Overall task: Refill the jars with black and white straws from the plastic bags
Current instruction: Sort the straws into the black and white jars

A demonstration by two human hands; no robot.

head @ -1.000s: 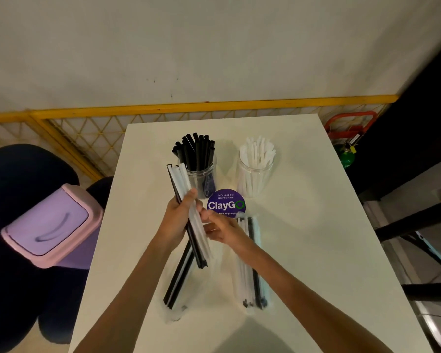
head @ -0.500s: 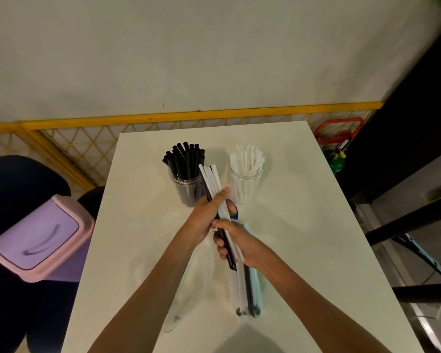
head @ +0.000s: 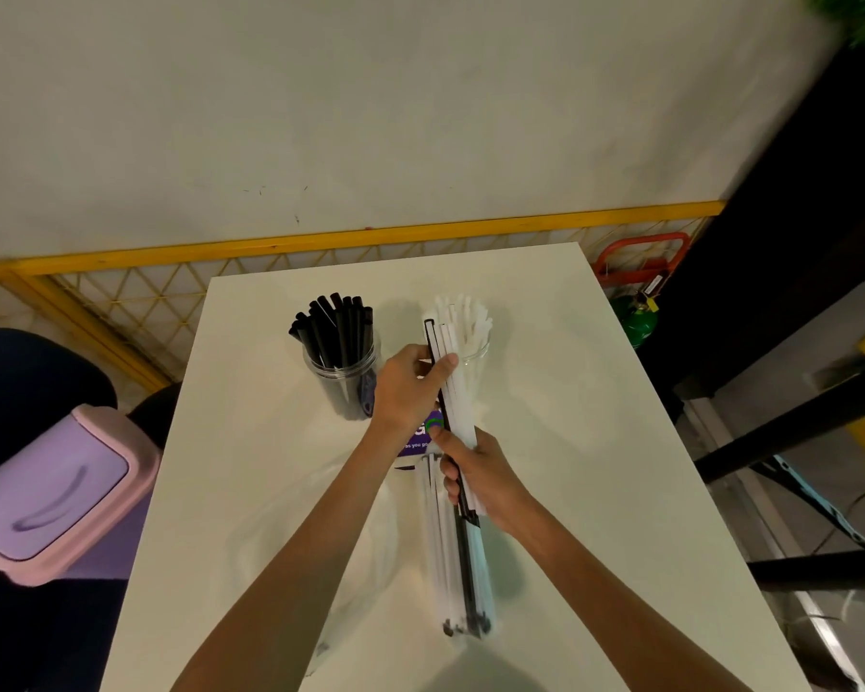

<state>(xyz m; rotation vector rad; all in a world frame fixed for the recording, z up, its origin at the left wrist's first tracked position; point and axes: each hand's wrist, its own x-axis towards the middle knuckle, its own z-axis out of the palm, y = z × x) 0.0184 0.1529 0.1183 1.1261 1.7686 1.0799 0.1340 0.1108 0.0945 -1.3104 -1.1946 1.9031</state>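
Two clear jars stand at the far middle of the white table: the left jar holds black straws, the right jar holds white straws. I hold a bundle of white and black straws in both hands. My left hand grips its upper part, thumb across it. My right hand grips its lower end. The bundle's top reaches in front of the white-straw jar. A plastic bag with straws lies under my right hand. An empty clear bag lies under my left forearm.
A purple round sticker is on the table between the hands and jars. A pink and purple bin stands left of the table. A yellow mesh railing runs behind. Black table legs are at the right.
Both hands carried the straw bundle rightward, from in front of the black-straw jar to in front of the white-straw jar. My right hand went from touching the bundle to gripping its lower end.
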